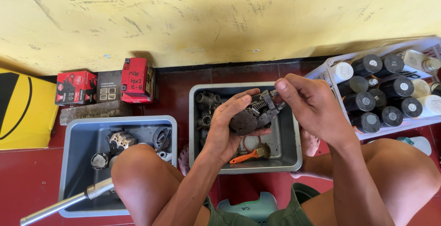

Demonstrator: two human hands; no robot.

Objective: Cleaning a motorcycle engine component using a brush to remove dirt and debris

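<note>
At frame centre, above the grey tray [289,161], the left hand [225,125] cups a greasy metal part [250,118]. The right hand [312,104] pinches its spring end. It looks mid-job: more parts wait in the tray's upper left (brush [250,154] lying unused).

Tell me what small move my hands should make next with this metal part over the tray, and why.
Probably steady the rusty metal part with your left hand and keep working the spring end with your right hand. Its fingertips already pinch there, and the part sits over the grey tray, which would catch anything that drops.
</note>
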